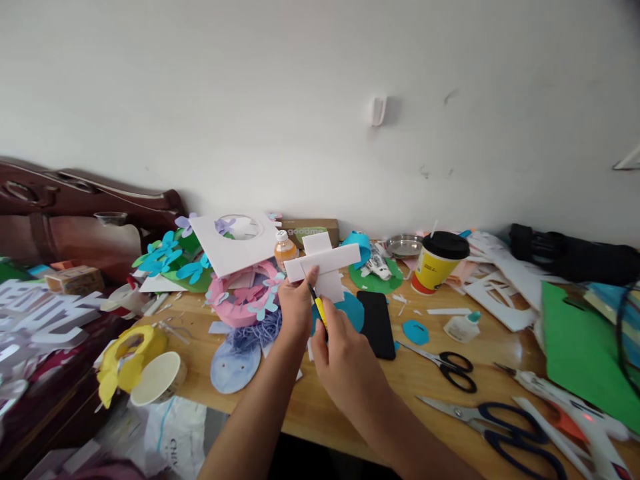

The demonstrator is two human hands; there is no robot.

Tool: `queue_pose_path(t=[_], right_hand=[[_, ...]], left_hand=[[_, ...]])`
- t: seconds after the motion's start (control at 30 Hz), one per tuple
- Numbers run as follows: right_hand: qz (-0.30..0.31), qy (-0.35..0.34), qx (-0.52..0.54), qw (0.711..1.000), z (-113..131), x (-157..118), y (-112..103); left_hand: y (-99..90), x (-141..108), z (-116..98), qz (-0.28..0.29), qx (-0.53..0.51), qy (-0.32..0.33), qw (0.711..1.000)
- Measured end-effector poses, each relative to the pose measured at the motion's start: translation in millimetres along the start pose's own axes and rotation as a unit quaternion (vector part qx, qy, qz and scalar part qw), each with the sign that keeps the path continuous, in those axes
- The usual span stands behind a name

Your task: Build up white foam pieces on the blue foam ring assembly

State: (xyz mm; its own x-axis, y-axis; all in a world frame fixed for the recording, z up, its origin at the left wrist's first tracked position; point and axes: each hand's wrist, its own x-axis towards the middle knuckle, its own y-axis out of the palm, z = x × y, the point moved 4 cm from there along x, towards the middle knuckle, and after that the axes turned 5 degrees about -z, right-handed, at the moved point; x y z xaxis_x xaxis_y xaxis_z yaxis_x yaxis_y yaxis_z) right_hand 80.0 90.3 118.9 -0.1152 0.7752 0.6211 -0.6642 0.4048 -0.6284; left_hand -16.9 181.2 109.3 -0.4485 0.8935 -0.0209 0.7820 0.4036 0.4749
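Raised over the table, my left hand (296,304) pinches a white foam-board piece (330,261) shaped like a cross, with a long bar across an upright strip. My right hand (345,357) is closed round a yellow-and-black craft knife (320,311). Its tip points up at the lower edge of the white bar, close to my left thumb; whether it touches the board I cannot tell. Below and behind the hands lie a blue paper disc (353,312) and a black phone (376,325). A pink paper ring with butterflies (243,293) is left of my left hand.
To the right are small scissors (445,365), large scissors (500,420), a glue gun (575,407), a glue bottle (463,327) and a yellow cup with a black lid (440,262). A paper bowl (159,379) and yellow paper flower (131,360) stand at the left edge.
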Motion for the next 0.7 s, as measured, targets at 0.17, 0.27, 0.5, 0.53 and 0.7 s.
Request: queue_pose_path(t=[0.17, 0.27, 0.5, 0.53, 0.7], right_hand=[[0.003, 0.001, 0.000, 1.000, 0.3, -0.1, 0.3], [-0.001, 0.000, 0.003, 1.000, 0.8, -0.3, -0.6], [-0.014, -0.006, 0.008, 1.000, 2.6, 0.5, 1.3], [-0.016, -0.007, 0.006, 1.000, 2.7, 0.8, 1.9], [-0.021, -0.006, -0.001, 1.000, 3.6, 2.2, 2.4]], left_hand=[[-0.4, 1.1, 1.8, 0.006, -0.005, 0.004, 1.000], [0.3, -0.1, 1.2, 0.014, -0.010, 0.007, 1.000], [0.6, -3.2, -1.7, 0.012, -0.004, 0.005, 1.000], [0.8, -3.3, -1.9, 0.014, -0.005, 0.006, 1.000], [1.5, -3.8, -3.2, 0.014, -0.003, 0.007, 1.000]])
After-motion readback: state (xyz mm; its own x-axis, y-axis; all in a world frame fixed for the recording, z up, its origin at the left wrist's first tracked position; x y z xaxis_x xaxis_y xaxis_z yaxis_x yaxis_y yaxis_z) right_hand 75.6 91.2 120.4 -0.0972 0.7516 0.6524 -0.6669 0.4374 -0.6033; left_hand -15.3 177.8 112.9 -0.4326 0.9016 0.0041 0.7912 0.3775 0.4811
